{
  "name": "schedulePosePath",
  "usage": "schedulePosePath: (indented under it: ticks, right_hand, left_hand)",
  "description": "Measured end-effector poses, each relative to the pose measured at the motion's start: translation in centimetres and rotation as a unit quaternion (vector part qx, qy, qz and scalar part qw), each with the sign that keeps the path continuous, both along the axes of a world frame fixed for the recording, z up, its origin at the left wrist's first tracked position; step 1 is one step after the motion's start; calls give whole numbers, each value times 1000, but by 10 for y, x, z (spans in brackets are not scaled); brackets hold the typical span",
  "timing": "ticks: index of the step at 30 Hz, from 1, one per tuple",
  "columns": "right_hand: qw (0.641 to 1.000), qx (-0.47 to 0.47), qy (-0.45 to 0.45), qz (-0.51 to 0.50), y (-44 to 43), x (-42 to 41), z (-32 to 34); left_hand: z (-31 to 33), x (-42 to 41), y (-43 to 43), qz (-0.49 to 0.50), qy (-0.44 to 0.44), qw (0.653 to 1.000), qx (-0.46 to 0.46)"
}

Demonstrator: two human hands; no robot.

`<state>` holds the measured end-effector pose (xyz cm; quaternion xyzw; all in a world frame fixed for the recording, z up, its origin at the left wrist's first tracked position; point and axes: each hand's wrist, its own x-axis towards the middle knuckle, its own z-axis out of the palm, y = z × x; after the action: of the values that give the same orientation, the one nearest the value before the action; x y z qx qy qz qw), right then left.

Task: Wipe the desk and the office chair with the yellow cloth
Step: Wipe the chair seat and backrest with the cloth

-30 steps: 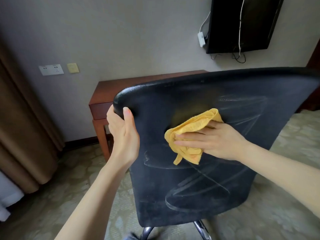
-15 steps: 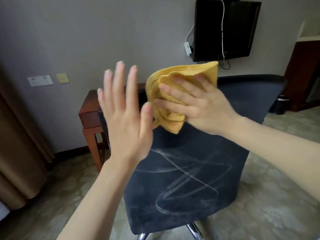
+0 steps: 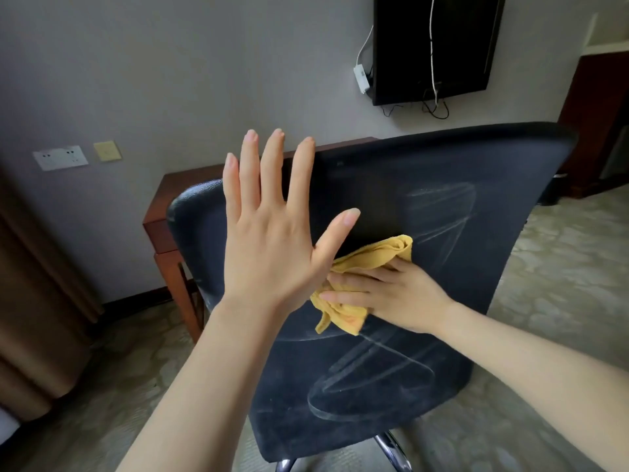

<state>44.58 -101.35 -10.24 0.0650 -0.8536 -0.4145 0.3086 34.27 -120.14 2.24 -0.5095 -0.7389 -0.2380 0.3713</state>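
The black office chair [image 3: 425, 206] stands with its backrest turned toward me, streaked with pale wipe marks. My right hand [image 3: 391, 294] presses the bunched yellow cloth [image 3: 367, 260] flat against the middle of the backrest, fingers straight and pointing left. My left hand [image 3: 272, 233] is raised in front of the chair's upper left part, fingers spread and straight, holding nothing; whether it touches the backrest I cannot tell. The brown wooden desk [image 3: 163, 212] stands behind the chair against the wall, mostly hidden by it.
A black wall-mounted screen [image 3: 432, 46] with dangling cables hangs above the desk. Wall sockets [image 3: 61, 157] sit at the left. A brown curtain [image 3: 30, 301] hangs at far left, dark wooden furniture [image 3: 592, 124] at far right. Patterned carpet covers the floor.
My left hand let go of the chair's top edge and opened out flat. My right hand lifted the cloth to the top edge, then brought it back down to the middle of the backrest.
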Motion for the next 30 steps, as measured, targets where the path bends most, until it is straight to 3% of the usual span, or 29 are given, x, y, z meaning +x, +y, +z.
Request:
schedulePosePath:
  ticks: [6,14,22,26,30]
  right_hand:
    - [997,74,-11,-11,33,39,21]
    - [991,92,99,-13,35,62,100]
    - [972,53,224,44,-28,-4,129]
    - [982,31,186,25,-46,-36,102]
    - [994,5,110,-21,-49,-43,56]
  left_hand:
    - [-3,-12,-3,0,15,1000,22]
    - [-2,-33,-17,1,-32,998,51]
    - [4,-41,-26,55,-132,988,61]
    - [10,-32,-25,82,-139,986,45]
    - [9,-14,-19,-18,-61,998,2]
